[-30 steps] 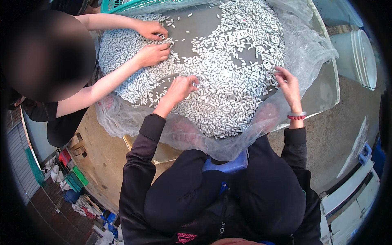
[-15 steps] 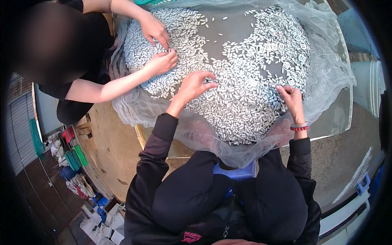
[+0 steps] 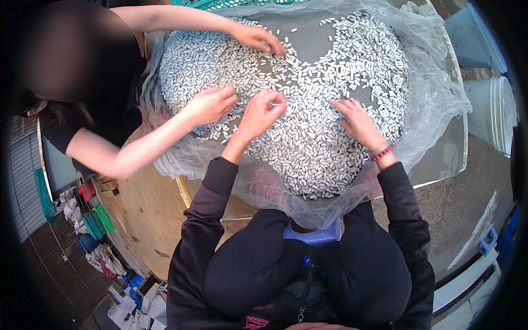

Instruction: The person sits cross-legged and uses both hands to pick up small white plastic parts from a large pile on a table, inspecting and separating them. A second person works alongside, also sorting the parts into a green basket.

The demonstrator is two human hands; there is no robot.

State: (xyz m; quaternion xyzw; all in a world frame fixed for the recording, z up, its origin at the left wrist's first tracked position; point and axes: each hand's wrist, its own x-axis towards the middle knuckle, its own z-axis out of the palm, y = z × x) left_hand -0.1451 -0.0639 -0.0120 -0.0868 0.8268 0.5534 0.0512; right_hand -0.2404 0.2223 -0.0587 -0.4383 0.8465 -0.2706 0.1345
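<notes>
A wide spread of small silver-grey cylindrical pieces (image 3: 324,159) lies in front of me on a sheet of clear netting. Among them are pale flat slotted pieces like strap buckles (image 3: 342,70). Over the middle-left of the spread, my left hand (image 3: 258,114) is closed, thumb and fingertips brought together; whatever they pinch is too small to name. My right hand (image 3: 357,124) reaches in from the right, fingers stretched out low over the pieces, with fingertips near a slotted piece. A red beaded bracelet (image 3: 382,153) circles that wrist.
At the left a co-worker's two hands, one hand (image 3: 212,103) near my left hand and another hand (image 3: 258,38) farther back, work over the same pieces. Gathered clear netting (image 3: 440,104) rims the table. Pale buckets (image 3: 487,110) stand at the right. A green basket (image 3: 220,4) shows at the far edge.
My right hand has moved left from the right side toward the middle. My left thumb and fingers have come together. The co-worker's far hand has swung right, away from their other hand.
</notes>
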